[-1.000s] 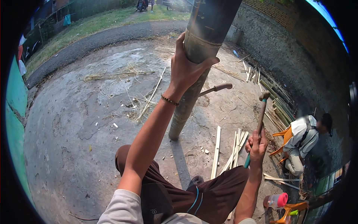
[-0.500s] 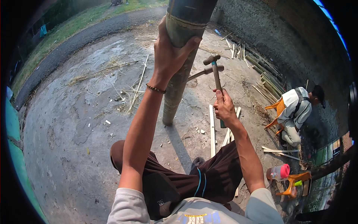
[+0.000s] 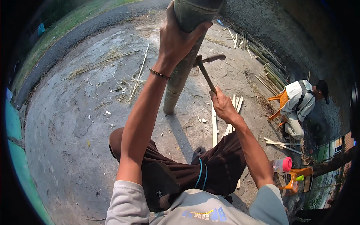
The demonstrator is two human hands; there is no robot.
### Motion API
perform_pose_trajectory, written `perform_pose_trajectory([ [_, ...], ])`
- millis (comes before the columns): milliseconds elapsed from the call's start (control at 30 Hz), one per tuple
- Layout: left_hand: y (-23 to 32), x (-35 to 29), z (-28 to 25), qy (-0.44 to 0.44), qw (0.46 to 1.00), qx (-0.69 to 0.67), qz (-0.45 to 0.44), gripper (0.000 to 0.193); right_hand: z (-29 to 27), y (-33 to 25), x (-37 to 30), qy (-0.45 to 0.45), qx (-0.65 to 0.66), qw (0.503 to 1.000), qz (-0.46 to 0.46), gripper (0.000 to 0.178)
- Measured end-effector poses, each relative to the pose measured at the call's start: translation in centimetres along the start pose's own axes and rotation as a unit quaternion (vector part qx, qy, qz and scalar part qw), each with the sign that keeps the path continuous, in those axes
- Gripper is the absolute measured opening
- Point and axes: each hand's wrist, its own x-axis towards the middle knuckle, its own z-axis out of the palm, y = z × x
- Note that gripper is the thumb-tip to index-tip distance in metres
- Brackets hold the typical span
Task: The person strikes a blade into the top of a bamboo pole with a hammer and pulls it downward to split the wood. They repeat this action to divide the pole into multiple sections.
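Observation:
My left hand (image 3: 175, 43) is wrapped round the upper part of a thick, dark green bamboo pole (image 3: 177, 84), which stands slightly tilted with its lower end at the ground. A blade with a brown handle (image 3: 215, 58) juts out from the pole's right side; most of the blade is hidden. Closed round the lower shaft of a hammer (image 3: 207, 77), my right hand (image 3: 225, 107) is to the right of the pole. The hammer's head is right by the blade, close to the pole; whether they touch, I cannot tell.
Pale split strips (image 3: 214, 125) lie in front of my right knee. A person (image 3: 299, 103) sits on an orange chair (image 3: 276, 105) at the right, near a pile of bamboo (image 3: 272, 77) along the wall. A pink-lidded jar (image 3: 283, 164) stands by another orange chair (image 3: 294, 180).
The hammer has swung from upright down and left, bringing its head to the blade beside the pole. My left hand keeps its hold, and pole and blade appear slightly higher in the picture.

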Motion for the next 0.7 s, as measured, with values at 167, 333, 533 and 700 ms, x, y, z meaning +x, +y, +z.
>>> perform_pose_trajectory([
  [167, -1.2, 0.9, 0.2, 0.02, 0.999, 0.007, 0.024, 0.093, -9.6, -8.8, 2.0, 0.024, 0.207, 0.976, 0.056, 0.043],
  [333, 0.0, 1.6, 0.3, 0.039, 0.997, 0.038, 0.045, 0.085, -6.6, -8.1, 2.9, 0.211, 0.224, 0.951, -0.024, 0.035],
  [533, -1.3, 1.3, 1.5, 0.012, 0.998, 0.036, 0.048, 0.086, -5.7, -5.4, 3.5, -0.003, 0.161, 0.978, 0.133, 0.039],
  [700, -1.2, 1.8, -0.5, 0.03, 0.998, 0.046, 0.043, 0.087, -13.3, -11.3, 5.5, 0.149, 0.322, 0.931, -0.086, 0.04],
])
